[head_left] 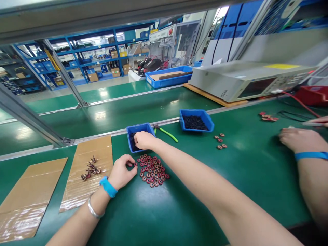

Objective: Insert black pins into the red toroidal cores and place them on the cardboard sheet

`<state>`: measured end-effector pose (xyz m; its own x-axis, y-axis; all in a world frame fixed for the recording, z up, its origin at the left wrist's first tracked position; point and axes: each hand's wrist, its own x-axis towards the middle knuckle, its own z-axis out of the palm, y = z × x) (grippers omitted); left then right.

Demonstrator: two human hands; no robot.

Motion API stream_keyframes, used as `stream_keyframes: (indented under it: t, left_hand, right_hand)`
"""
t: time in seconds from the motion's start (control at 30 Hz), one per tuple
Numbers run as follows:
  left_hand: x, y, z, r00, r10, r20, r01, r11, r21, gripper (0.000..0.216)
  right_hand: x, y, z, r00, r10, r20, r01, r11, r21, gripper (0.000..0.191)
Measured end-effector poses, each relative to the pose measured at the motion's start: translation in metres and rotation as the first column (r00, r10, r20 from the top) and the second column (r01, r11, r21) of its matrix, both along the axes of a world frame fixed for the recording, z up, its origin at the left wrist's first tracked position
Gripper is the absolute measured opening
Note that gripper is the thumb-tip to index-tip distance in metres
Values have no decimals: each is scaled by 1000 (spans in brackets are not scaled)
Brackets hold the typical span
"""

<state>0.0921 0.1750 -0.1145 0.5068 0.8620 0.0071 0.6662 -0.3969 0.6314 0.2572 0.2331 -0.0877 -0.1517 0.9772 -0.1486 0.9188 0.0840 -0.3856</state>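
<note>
My left hand (123,172) pinches a small red wound ring coil (135,164) between thumb and forefinger. Just right of it, a spread of many such ring coils (153,171) lies on the green table. My right hand (144,140) reaches into a blue bin (140,126) of thin black pieces. Its fingers are curled down among them, and what they grip is hidden. On a cardboard sheet (102,150) to the left lie several ring coils with dark strips attached (91,169).
Green-handled pliers (167,134) lie behind my right wrist. A second blue bin (196,122) holds more black pieces, with several loose rings (219,140) nearby. Another cardboard sheet (30,198) lies far left. A co-worker's hand (297,139) works at right, before a bench instrument (235,82).
</note>
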Motion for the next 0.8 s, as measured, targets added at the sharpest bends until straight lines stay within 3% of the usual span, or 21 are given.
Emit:
stream_keyframes:
  t: [0.07, 0.13, 0.2, 0.27, 0.33, 0.43, 0.5, 0.67, 0.8]
  left_hand:
    - [-8, -6, 3, 978, 69, 197, -20, 971, -238, 20]
    - [-16, -13, 5, 887, 237, 395, 11, 846, -533, 29]
    - [-22, -22, 7, 793, 393, 465, 48, 721, -691, 36]
    - [-24, -31, 7, 735, 472, 486, 63, 667, -743, 37]
    - [-23, -37, 6, 702, 497, 510, 80, 656, -750, 36]
    - [-19, -43, 4, 697, 467, 544, 95, 692, -716, 33]
    - [-17, -45, 3, 702, 436, 563, 100, 722, -685, 32]
    - [-13, -49, 2, 749, 386, 539, 57, 773, -632, 30]
    - [-13, -50, 1, 760, 403, 510, 37, 756, -654, 31]
  right_hand:
    - [1, -8, 3, 999, -14, -41, 16, 998, 58, 25]
    - [2, -27, 7, 994, -10, -106, 26, 988, 153, 28]
    - [4, -57, 10, 972, 43, -231, 7, 977, 211, 29]
    - [6, -91, 10, 815, 82, -574, -17, 993, 117, 27]
    - [4, -119, 6, 729, 29, -684, -15, 1000, 26, 29]
    - [-5, -139, -3, 744, -50, -666, 93, 995, 29, 31]
    - [-12, -140, -7, 740, -88, -667, 119, 993, 2, 31]
    - [-17, -136, -6, 685, -37, -727, 26, 999, -27, 28]
    - [-8, -138, -1, 584, -53, -810, 70, 997, -14, 31]
